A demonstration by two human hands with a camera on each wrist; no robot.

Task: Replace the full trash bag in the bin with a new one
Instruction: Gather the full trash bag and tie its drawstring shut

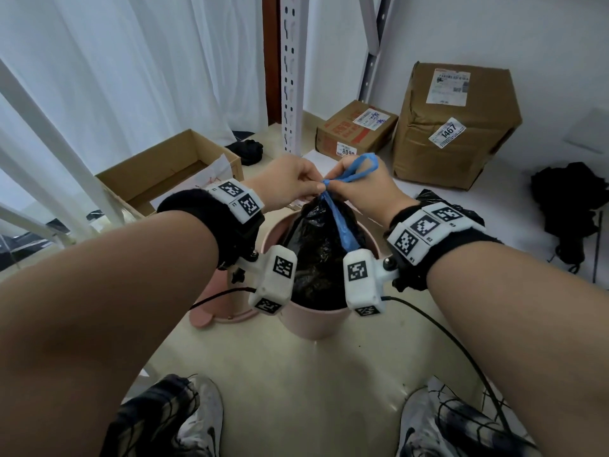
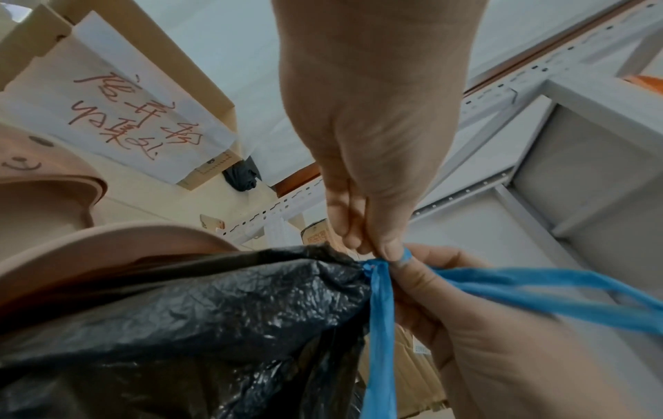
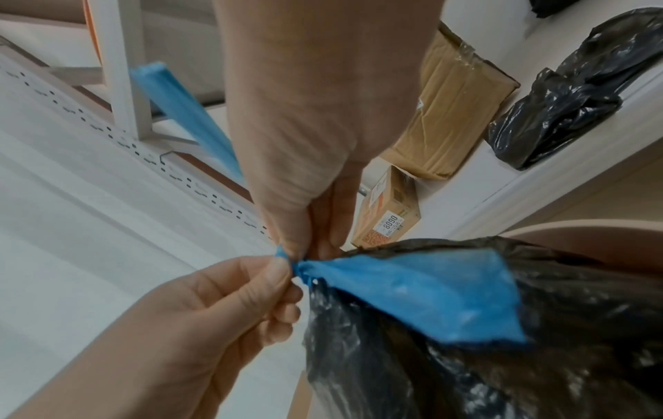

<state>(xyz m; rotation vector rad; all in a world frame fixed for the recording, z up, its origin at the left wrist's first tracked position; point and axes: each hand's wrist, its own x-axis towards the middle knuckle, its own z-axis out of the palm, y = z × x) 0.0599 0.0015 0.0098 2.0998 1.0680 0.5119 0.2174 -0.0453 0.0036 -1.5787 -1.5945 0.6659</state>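
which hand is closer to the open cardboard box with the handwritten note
Left. The left hand pinches the blue drawstring beside the open box; the right hand is farther off.

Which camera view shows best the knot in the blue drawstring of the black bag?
The left wrist view: the knot is near and sharp, with the left hand and right hand pinching at it. The right wrist view shows it partly covered by fingertips. The head view shows it small.

head downward; wrists close, sharing knot [image 2: 373,266]
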